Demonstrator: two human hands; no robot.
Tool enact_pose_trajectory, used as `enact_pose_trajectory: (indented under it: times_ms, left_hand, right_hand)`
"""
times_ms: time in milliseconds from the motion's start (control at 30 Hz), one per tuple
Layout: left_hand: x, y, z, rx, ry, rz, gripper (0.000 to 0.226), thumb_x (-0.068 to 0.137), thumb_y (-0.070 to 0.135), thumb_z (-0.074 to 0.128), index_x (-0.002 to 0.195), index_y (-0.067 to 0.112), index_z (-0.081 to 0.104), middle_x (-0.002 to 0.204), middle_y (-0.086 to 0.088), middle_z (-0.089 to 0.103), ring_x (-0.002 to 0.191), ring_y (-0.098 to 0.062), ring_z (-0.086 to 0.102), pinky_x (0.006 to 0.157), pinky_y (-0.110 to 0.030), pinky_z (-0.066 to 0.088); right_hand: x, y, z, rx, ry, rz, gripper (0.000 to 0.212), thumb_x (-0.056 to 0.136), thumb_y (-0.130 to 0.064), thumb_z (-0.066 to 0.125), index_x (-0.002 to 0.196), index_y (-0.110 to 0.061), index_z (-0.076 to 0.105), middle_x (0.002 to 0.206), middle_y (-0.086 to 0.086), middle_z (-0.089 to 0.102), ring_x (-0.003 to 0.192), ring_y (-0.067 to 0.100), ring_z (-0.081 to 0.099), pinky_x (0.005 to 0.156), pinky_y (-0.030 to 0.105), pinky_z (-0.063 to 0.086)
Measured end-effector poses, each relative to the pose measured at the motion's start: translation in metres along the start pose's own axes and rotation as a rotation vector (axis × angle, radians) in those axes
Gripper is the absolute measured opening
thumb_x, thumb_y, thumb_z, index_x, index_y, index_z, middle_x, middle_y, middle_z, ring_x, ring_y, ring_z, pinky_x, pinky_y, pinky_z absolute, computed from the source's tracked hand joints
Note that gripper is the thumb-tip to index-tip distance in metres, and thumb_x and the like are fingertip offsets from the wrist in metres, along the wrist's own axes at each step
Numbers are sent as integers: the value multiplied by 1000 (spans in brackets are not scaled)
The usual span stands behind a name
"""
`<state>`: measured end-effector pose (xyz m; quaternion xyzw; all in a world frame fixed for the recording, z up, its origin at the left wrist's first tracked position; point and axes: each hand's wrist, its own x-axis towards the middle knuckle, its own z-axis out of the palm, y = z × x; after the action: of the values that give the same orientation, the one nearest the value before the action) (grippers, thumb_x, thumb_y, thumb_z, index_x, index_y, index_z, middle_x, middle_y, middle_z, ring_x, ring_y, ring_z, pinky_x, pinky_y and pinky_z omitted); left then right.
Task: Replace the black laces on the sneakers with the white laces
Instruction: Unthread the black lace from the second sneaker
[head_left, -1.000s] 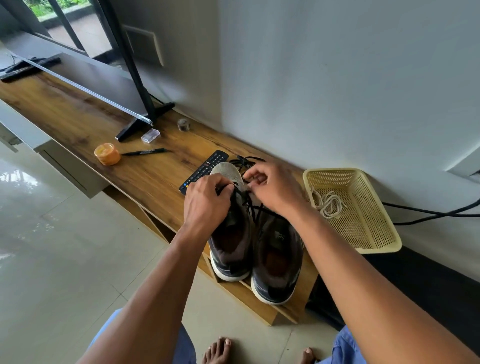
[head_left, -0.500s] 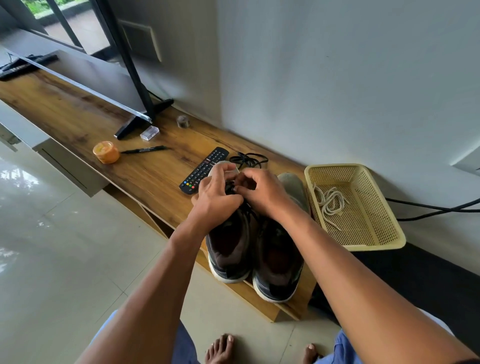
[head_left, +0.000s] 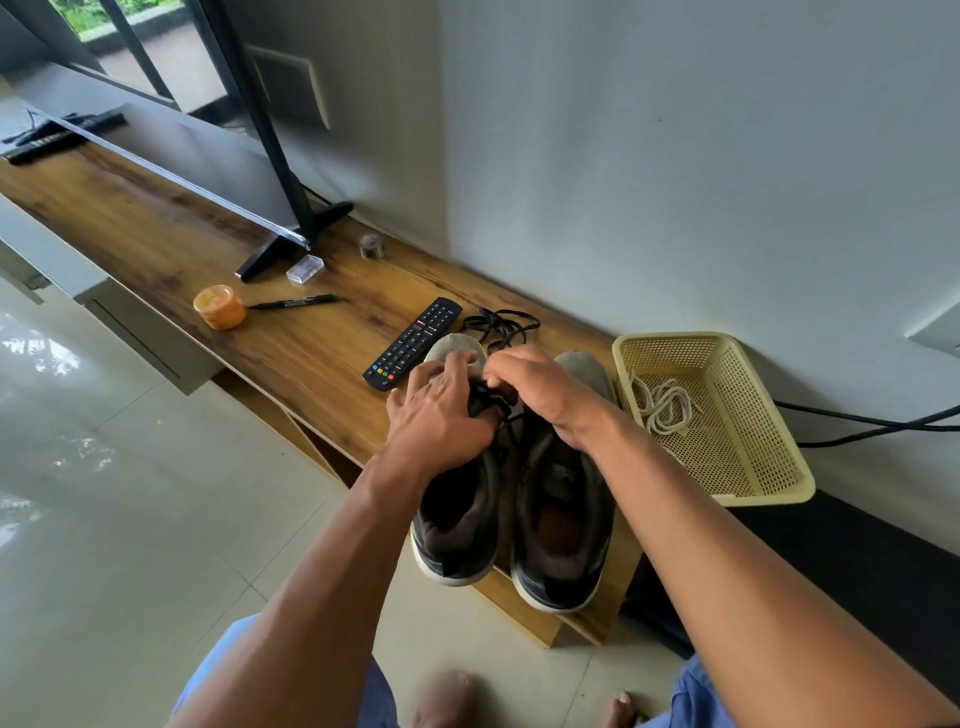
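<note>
Both hands have drawn together over the front of the left-hand shoe since a second ago, when they sat a little further apart, and the toe of the right-hand shoe, hidden then, now shows. A pair of dark grey sneakers with pale toes and white soles (head_left: 561, 525) stands heels toward the person at the near end of the long wooden shelf (head_left: 171, 228). Left hand (head_left: 441, 415) lies on the upper of the left-hand sneaker, fingers curled down over the black lace still threaded in the shoe (head_left: 493, 410). Right hand (head_left: 535, 387) sits just beside it, fingertips bent onto the same lace, seemingly pinching it, though the grip itself is hidden. A loose black lace (head_left: 501, 325) lies coiled on the wood just beyond the toes, next to a black remote control (head_left: 415, 340). White laces (head_left: 662, 405) rest in the pale yellow perforated plastic basket (head_left: 753, 467), right of the shoes, apart from both hands
</note>
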<state>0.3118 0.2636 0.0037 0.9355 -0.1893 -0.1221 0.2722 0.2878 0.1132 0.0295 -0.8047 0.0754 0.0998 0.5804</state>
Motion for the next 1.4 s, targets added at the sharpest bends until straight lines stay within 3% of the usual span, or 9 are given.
enact_pose_trajectory:
  times_ms: [133,333,500,700,833,933,1167,1267,1400]
  left_hand:
    - [1,-1,2,-35,1,10,69,88,41,64,148,34,31,151,13,52,152,-13,16,118,-56,22]
    - [-1,0,-8,-201,-75,-41,66,91,35,70,146,34,35,138,9,40,151,-16,17,119,-56,26]
    - [-2,3,-10,-197,-117,-59,64,89,19,65,144,36,35,146,7,38,149,-11,13,116,-50,20]
    - [0,-2,-4,-72,-77,-39,71,80,16,62,142,36,35,153,21,46,149,-10,14,114,-55,23]
    - [-1,-1,-5,-124,-57,-52,68,82,15,64,141,35,37,150,24,47,148,-9,17,111,-49,25]
    - [-1,-1,-5,-132,-43,-49,61,84,18,65,132,42,37,150,24,47,148,-10,18,117,-53,26]
    - [-2,0,-8,-144,-35,-86,57,86,16,67,132,34,38,147,7,43,150,-18,19,111,-50,29]
    - [-2,0,-9,-119,-24,-95,65,87,23,68,144,31,38,153,3,43,149,-19,21,114,-50,30]
    - [-1,-1,-8,-99,-30,-97,70,84,21,69,146,32,38,154,4,45,149,-17,21,113,-49,29]
  right_hand:
    - [-2,-4,1,167,57,43,29,81,-12,54,55,-19,47,60,-3,46,58,6,46,69,32,37]
    - [6,7,-9,37,75,-79,10,94,-16,71,85,-13,75,87,-4,73,93,10,67,88,27,49]
    - [10,13,-10,-102,118,-51,10,99,-18,66,89,-18,71,91,6,76,97,27,71,97,45,57]
    - [-3,-6,-20,-176,-31,-41,17,100,-11,62,85,-15,67,67,-7,64,75,10,60,87,35,50]
    - [-6,-11,-24,-327,47,-66,9,97,-32,69,94,-24,72,72,-9,70,71,7,62,74,36,51]
    - [-4,-7,-26,-587,20,-64,19,86,-45,77,78,-28,77,73,-12,70,73,5,62,71,31,47]
    - [-9,-2,-17,137,-239,-241,22,96,-11,59,98,6,73,100,17,76,103,24,69,109,42,47]
    - [-8,2,-13,170,-107,-186,21,101,-5,56,96,10,69,74,19,68,72,23,64,78,38,57]
    - [-8,-14,-22,-38,-17,-109,20,98,-3,58,87,4,73,54,7,56,46,13,48,45,25,41]
